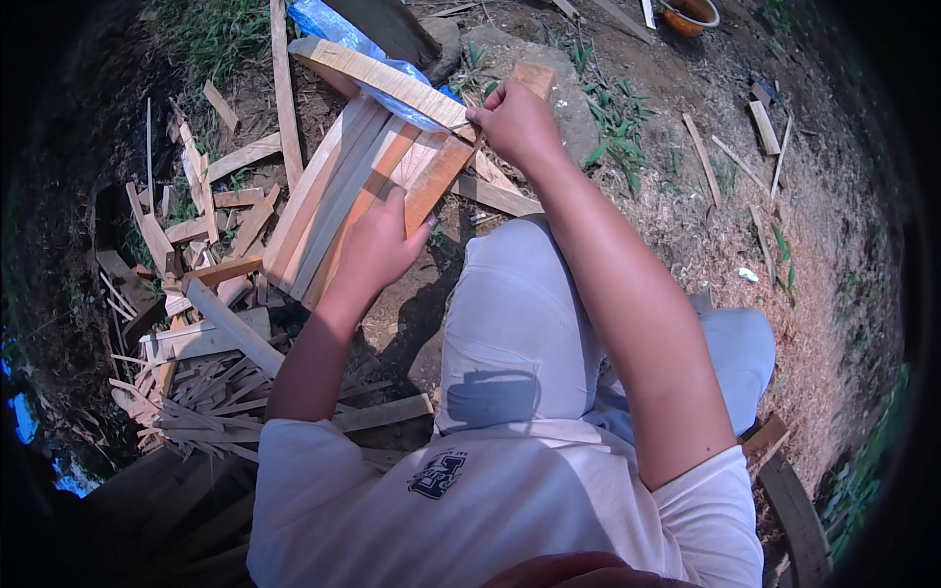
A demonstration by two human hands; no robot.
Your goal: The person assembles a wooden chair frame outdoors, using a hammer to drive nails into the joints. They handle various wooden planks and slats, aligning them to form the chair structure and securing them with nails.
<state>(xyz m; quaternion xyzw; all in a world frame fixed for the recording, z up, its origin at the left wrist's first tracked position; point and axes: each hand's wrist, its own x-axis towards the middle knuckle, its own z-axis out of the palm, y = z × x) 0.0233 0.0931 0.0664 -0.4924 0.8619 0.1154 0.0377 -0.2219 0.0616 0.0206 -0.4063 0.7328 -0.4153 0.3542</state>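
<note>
My left hand [380, 243] grips the right edge of a slatted wooden panel [328, 186], made of several boards in pale, grey and reddish-brown tones, which slants up from the ground. Across its far end stands a thick, pale curved board [387, 83], with clear and blue plastic sheeting [338, 27] behind and beneath it. At the right end of that board, my right hand [520, 118] is closed in a pinch. A thin dark sliver shows by its fingertips, too small to name. Just beyond the right hand, a wooden block [532, 78] shows.
Scrap wood [211, 392] lies heaped at the left, and a long pale strip [284, 93] leans near the panel. A flat stone [569, 88] lies beyond my right hand. An orange-brown bowl [689, 18] sits at the far right. Loose sticks and sawdust cover the ground there.
</note>
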